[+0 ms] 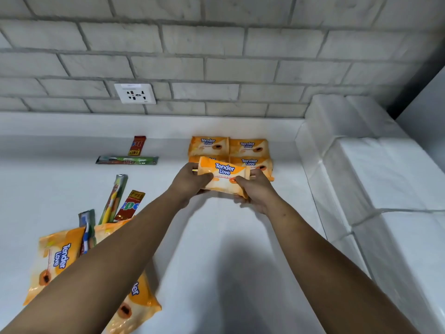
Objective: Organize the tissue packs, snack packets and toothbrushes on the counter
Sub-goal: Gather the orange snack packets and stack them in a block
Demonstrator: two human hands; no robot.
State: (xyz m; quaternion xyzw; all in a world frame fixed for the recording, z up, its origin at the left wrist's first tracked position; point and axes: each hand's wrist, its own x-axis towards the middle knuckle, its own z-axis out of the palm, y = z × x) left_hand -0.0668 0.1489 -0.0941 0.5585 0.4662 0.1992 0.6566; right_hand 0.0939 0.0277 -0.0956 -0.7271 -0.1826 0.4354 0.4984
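Note:
An orange "Tender Love" tissue pack [222,175] is held between my left hand [189,183] and my right hand [255,191], just above the white counter [216,249]. Right behind it, several matching tissue packs [248,147] lie in a tidy block near the back wall. At the lower left, more tissue packs [56,259] sit loosely, partly hidden by my left forearm. Packaged toothbrushes lie at the left: a green one [127,160], a yellow one [113,200] and a blue one [86,231]. Red snack packets lie at the back [137,145] and mid-left [130,206].
A raised white stepped ledge [361,169] borders the counter on the right. The grey brick-pattern wall carries a white power socket [135,93]. Open counter surface spreads between my forearms.

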